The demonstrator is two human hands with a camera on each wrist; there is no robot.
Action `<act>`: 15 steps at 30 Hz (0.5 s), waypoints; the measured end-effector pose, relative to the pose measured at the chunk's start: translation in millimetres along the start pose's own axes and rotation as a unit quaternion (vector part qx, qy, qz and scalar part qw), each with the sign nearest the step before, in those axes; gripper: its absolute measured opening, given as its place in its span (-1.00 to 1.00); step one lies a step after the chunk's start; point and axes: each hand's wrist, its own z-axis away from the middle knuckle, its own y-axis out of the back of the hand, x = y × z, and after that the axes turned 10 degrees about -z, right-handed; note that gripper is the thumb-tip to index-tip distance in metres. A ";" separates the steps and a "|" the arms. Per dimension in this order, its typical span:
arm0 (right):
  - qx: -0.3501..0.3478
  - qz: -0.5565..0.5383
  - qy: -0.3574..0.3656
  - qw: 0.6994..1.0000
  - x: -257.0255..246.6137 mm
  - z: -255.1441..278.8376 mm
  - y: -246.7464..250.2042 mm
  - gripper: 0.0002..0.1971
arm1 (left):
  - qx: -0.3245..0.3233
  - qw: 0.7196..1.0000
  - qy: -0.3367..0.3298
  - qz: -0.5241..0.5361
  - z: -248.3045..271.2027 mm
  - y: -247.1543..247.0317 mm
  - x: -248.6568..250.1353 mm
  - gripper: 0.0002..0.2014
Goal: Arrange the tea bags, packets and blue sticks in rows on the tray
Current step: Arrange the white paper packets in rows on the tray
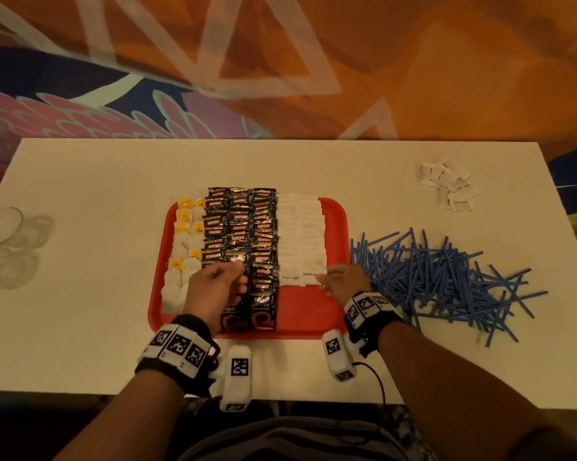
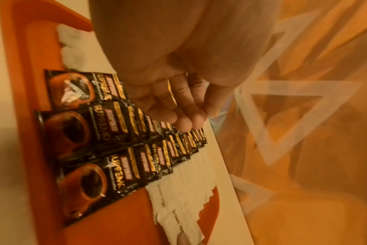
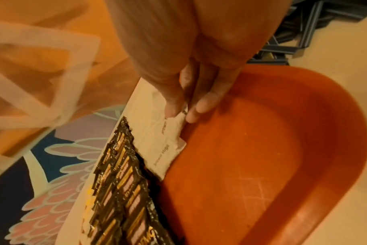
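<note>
A red tray [image 1: 307, 311] holds tea bags [image 1: 187, 247] at its left, three columns of black coffee packets [image 1: 240, 227] in the middle and two columns of white sugar packets [image 1: 300, 234] to their right. My left hand [image 1: 238, 271] hovers over the coffee columns with curled fingers, pinching a coffee packet [image 2: 171, 92] whose gold edge shows between them. My right hand [image 1: 323, 281] pinches the near corner of the nearest sugar packet [image 3: 174, 131] in the right column. The blue sticks [image 1: 440, 274] lie in a loose heap on the table, right of the tray.
A small pile of loose white sugar packets [image 1: 446, 184] sits at the table's back right. Clear plastic pieces [image 1: 7, 241] lie at the far left edge. The tray's near right part [image 3: 262, 165] is bare red. Wall with an orange mural stands behind the table.
</note>
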 end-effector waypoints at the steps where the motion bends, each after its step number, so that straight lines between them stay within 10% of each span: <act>1: 0.001 0.014 -0.001 1.000 1.8 -2.6 -1.7 -0.62 | 0.001 1.000 0.005 -0.001 0.3 4.5 -4.1 -0.83; 15: 0.089 0.172 0.134 0.972 1.6 2.4 -20.3 -0.81 | 0.012 1.000 0.008 -0.009 -1.9 32.8 -17.4 -0.83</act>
